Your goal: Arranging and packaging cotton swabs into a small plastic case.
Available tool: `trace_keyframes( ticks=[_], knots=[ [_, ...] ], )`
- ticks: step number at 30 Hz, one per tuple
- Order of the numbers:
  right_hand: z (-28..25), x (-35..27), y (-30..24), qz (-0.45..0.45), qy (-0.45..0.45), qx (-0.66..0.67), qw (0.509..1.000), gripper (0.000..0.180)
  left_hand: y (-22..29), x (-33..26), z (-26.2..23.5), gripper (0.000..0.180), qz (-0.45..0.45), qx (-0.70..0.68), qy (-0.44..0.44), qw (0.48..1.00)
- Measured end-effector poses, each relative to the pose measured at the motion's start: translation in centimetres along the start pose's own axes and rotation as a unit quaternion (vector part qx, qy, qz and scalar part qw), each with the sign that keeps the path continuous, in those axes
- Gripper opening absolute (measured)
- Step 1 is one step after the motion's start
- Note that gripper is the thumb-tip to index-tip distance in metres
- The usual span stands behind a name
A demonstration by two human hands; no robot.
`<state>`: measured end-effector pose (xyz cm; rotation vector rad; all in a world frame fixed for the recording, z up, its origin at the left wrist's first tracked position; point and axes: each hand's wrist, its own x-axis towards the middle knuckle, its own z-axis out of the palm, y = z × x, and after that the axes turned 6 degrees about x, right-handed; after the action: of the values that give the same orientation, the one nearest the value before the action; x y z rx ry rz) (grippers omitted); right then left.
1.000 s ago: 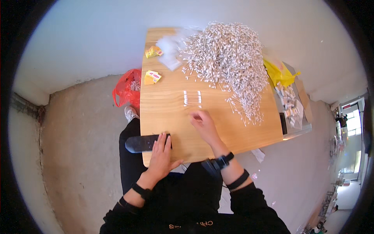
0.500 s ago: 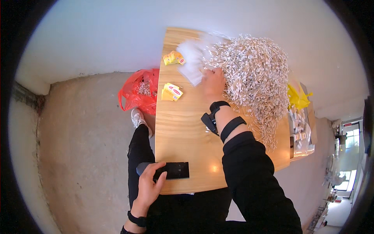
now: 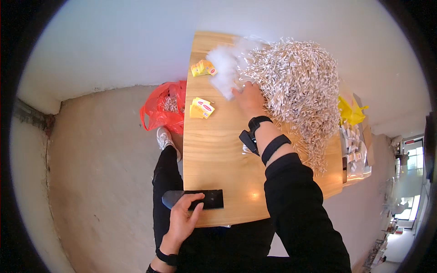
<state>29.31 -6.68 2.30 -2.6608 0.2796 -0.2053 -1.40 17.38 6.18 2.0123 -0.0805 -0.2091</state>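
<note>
My left hand (image 3: 184, 222) rests on a phone (image 3: 213, 199) with a dark screen, at the near left edge of the table. Its thumb and index finger are apart, touching the screen. My right hand (image 3: 250, 100) reaches to the left edge of a large heap of cotton swabs (image 3: 298, 86). Thumb and fingers are parted there, and I see nothing held between them. Just beyond its fingertips lie clear plastic bags (image 3: 223, 68), fanned out in a stack.
Yellow printed cards lie in two stacks, a far one (image 3: 203, 68) and a nearer one (image 3: 201, 108), on the wooden table (image 3: 218, 154). A red plastic bag (image 3: 168, 116) with swabs stands left of the table. Beyond the right edge are a yellow bag (image 3: 350, 110) and small white packs (image 3: 353, 145).
My right hand's fingers have spread a little at the heap's edge. My left fingers have slid slightly right over the phone. The whole view has shifted slightly.
</note>
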Motion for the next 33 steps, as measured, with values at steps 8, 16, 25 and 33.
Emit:
trace_keyframes(
  ticks=[8,16,25,33],
  knots=[
    [0.4,-0.3,2.6,-0.117,0.229,-0.076,0.963,0.016,-0.9,1.0,-0.8,0.017,0.007,-0.002,0.056,0.998],
    [-5.9,-12.7,2.4,0.041,0.121,0.396,0.909,0.014,-0.2,1.4,0.0,0.004,0.048,-0.026,0.046,0.997],
    [-2.5,-30.5,-1.7,0.243,-0.027,0.664,0.706,0.018,2.0,2.3,4.9,0.028,0.142,0.128,0.077,0.979],
    [-3.8,-33.4,-2.4,0.224,-0.108,0.732,0.635,0.017,-0.8,-1.0,4.3,0.017,-0.032,-0.118,0.094,0.988]
  ],
)
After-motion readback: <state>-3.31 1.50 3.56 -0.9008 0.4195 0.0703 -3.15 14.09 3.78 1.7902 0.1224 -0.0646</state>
